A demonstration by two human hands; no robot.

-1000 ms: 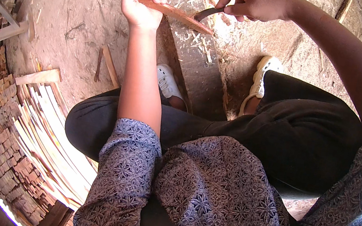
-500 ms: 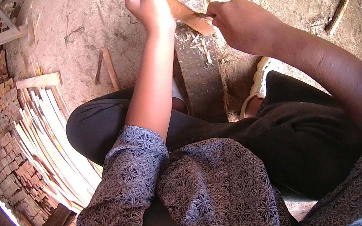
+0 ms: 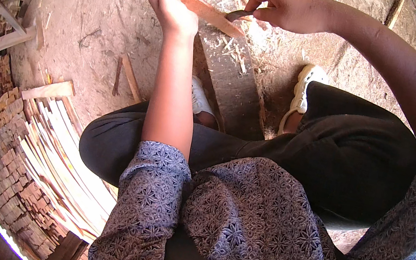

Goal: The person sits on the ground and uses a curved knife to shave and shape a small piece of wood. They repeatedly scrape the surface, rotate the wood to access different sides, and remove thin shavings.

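My left hand [image 3: 176,8] is closed around one end of a flat reddish-brown strip of wood [image 3: 206,13], which slants down to the right across a dark plank. In my right hand [image 3: 290,10] the fingers pinch a small knife [image 3: 237,15], whose short, dark, curved blade lies at the strip's upper edge, near its free end. Most of the knife's handle is hidden by the fingers. Beneath both hands the long dark plank [image 3: 234,93] runs between my feet, with pale wood shavings [image 3: 235,52] scattered on it.
To the left, long pale wood strips [image 3: 66,161] lie beside stacked short wood pieces [image 3: 13,190]. Loose sticks [image 3: 131,78] rest on the dirt floor [image 3: 75,28]. A pale shoe [image 3: 301,88] stands right of the plank. Another stick [image 3: 394,11] lies at the far right.
My right hand has moved up and slightly right, its grip now showing the dark blade more fully. The left hand has shifted a little, with the wood strip still in it.
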